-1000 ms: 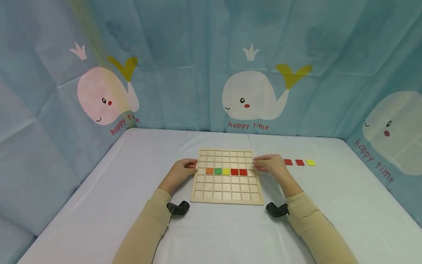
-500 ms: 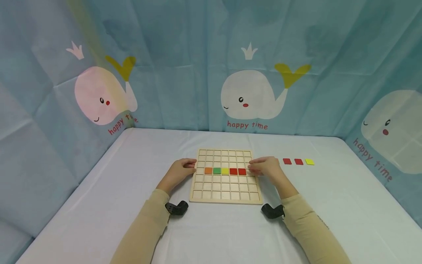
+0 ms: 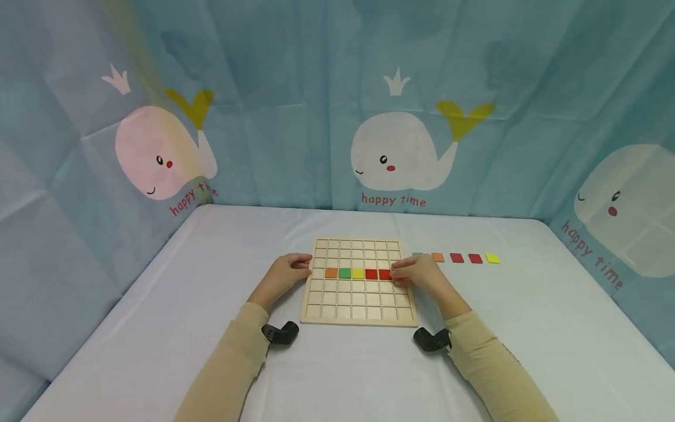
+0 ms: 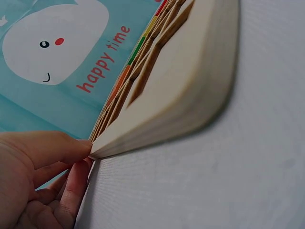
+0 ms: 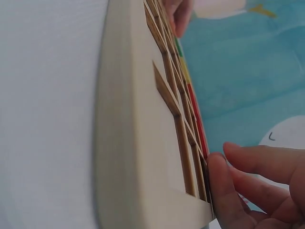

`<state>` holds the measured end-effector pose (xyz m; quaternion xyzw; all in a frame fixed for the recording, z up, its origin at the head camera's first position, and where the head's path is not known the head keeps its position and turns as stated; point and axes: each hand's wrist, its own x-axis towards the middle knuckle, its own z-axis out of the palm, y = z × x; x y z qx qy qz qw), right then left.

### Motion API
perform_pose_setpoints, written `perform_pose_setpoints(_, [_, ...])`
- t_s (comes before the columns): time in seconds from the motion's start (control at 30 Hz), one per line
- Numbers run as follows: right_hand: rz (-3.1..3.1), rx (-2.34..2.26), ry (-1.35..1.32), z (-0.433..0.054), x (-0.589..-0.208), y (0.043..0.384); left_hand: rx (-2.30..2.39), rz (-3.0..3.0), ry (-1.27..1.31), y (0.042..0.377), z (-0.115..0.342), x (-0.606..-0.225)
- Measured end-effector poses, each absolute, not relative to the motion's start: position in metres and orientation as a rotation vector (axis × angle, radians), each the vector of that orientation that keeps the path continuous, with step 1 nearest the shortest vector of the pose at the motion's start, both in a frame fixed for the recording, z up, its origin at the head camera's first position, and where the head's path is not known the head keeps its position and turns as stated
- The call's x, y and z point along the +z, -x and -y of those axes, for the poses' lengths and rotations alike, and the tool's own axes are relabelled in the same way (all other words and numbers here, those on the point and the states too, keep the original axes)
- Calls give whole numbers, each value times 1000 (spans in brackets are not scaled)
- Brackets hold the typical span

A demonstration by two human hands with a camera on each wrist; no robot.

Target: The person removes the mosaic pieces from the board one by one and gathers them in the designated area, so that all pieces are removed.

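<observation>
Five tiles (image 3: 358, 274) left-to-right, red end (image 3: 385, 274) by right hand (image 3: 420, 274), can't tell its grip | left hand (image 3: 280, 278) pinches board's (image 3: 358, 298) left edge

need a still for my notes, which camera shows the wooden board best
The head view: it shows the wooden board nearly whole from above, with the right hand covering part of one side. The left and right wrist views each show a near corner close up, the rest foreshortened at a steep slant.
</observation>
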<state>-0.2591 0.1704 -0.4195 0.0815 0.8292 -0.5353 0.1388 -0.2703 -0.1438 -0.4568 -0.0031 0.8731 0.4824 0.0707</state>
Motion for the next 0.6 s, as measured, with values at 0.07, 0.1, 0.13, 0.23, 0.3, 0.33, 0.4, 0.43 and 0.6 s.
perform_pose_setpoints(0.07, [-2389, -1544, -245, -171, -421, 260, 1452, -2625, 10, 270, 143, -458])
perform_pose_setpoints(0.1, [-2392, -1533, -248, -171, -421, 260, 1456, -2624, 12, 270, 143, -459])
perform_pose_setpoints(0.13, [-2394, -1524, -251, -171, -421, 260, 1453, -2626, 7, 270, 144, -459])
perform_pose_setpoints(0.23, [-2392, -1509, -254, -171, -422, 260, 1447, -2617, 8, 270, 144, -458])
perform_pose_setpoints(0.3, [-2381, -1513, -250, -171, -422, 261, 1444, -2614, 12, 270, 144, -458])
perform_pose_setpoints(0.33, [-2374, -1519, -247, -171, -422, 261, 1439, -2617, 12, 270, 144, -458])
perform_pose_setpoints(0.4, [-2365, -1532, -231, -171, -422, 262, 1439, -2620, 16, 270, 144, -457])
perform_pose_setpoints(0.43, [-2366, -1531, -228, -171, -422, 262, 1441, -2622, 19, 270, 144, -457])
perform_pose_setpoints(0.6, [-2373, -1521, -210, -171, -423, 263, 1440, -2623, 26, 270, 143, -457])
